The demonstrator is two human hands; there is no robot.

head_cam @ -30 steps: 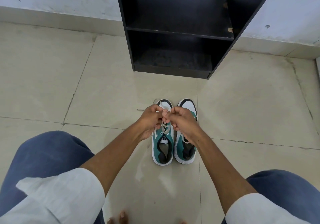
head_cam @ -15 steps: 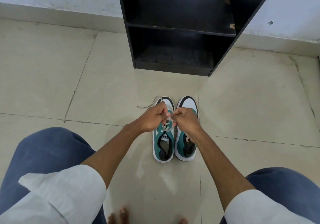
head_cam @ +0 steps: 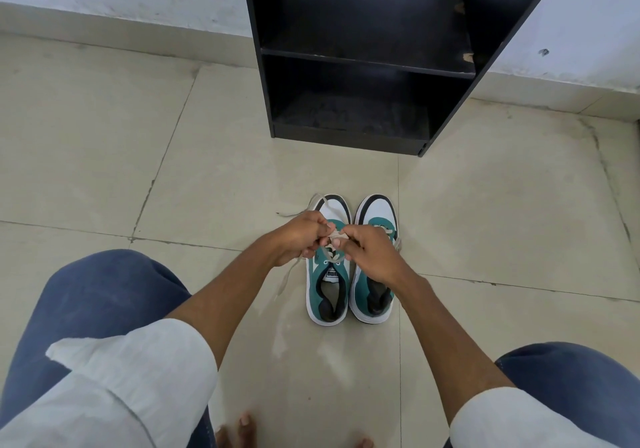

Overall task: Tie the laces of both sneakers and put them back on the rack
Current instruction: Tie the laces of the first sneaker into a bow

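Note:
Two teal, white and black sneakers stand side by side on the floor, toes pointing at the rack. Over the left sneaker (head_cam: 327, 284) my left hand (head_cam: 299, 239) and my right hand (head_cam: 369, 253) meet, each pinching a strand of its pale lace (head_cam: 334, 238). One loose lace end (head_cam: 287, 276) hangs down past my left wrist, another loops out beyond the toe. My right hand hides part of the right sneaker (head_cam: 375, 215); whether its laces are tied, I cannot tell.
A black shoe rack (head_cam: 363, 63) with two bare shelves stands against the white wall, a short way beyond the sneakers. Beige floor tiles (head_cam: 121, 156) spread out all around. My knees in blue trousers and my bare toes (head_cam: 246, 427) frame the bottom of the view.
My hands have drawn slightly apart and lower over the left sneaker. A lace end now hangs down on the left side of that shoe.

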